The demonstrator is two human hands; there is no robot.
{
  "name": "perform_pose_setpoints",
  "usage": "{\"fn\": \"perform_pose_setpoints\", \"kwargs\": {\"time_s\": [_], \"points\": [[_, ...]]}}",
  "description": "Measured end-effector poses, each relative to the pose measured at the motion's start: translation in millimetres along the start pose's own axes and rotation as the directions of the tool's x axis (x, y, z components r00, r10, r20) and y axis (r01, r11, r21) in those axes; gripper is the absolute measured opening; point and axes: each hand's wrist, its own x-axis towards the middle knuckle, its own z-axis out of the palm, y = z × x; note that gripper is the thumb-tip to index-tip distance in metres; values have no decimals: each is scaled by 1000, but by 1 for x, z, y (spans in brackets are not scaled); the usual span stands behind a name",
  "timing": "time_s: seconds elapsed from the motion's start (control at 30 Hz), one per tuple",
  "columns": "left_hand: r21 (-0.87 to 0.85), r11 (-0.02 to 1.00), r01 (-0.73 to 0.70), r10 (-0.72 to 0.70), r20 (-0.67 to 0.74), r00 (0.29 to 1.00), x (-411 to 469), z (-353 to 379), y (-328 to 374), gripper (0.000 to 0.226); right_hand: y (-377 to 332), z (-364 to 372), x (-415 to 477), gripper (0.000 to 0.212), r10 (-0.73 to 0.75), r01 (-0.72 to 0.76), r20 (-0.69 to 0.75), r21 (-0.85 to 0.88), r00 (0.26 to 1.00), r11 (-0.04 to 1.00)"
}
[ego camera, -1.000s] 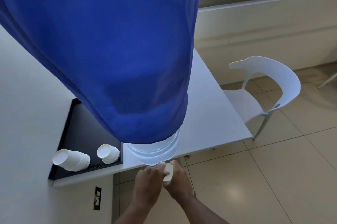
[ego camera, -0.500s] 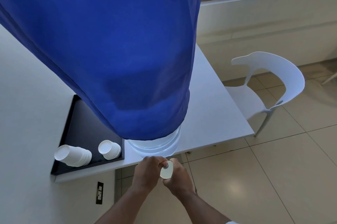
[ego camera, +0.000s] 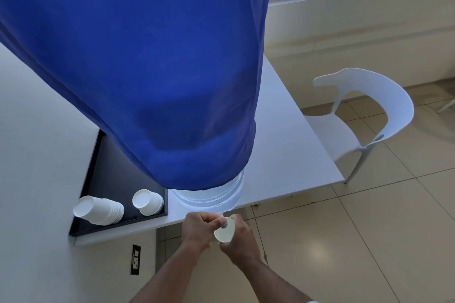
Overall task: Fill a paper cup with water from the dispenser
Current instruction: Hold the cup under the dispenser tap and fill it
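Note:
A big water bottle under a blue cloth cover stands on the white table, its clear base at the front edge. Just below that base my right hand holds a white paper cup, its open mouth turned up toward the camera. My left hand is closed around the tap at the base of the bottle, thumb and fingertip over the cup's rim. The tap itself is mostly hidden by my fingers.
A black tray to the left holds a lying stack of paper cups and a second short stack. The white table runs back toward the window. A white chair stands right. A wall socket sits below.
Both hands have come slightly lower and nearer in the view. The cup has tipped so that more of its open mouth shows, and my left fingers now reach over its rim.

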Motion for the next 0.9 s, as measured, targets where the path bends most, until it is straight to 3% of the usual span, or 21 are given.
{"fn": "perform_pose_setpoints", "kwargs": {"time_s": [0.27,0.63,0.77,0.9], "points": [[-66,997,45,-47,-29,998,-2,4,-8,11,6,1,1,49,-18,18,-15,-6,1000,1000],[-61,997,-40,37,-49,998,-5,8,-16,5,8,4,1,48,-16,15,33,14,999,1000],[-28,998,-50,49,-28,998,-4,6,-15,16,6,4,1,46,-7,6,34,28,999,1000],[-38,999,-37,38,18,999,0,2,-13,5,6,3,2,47,-14,14,28,23,1000,1000]]}}
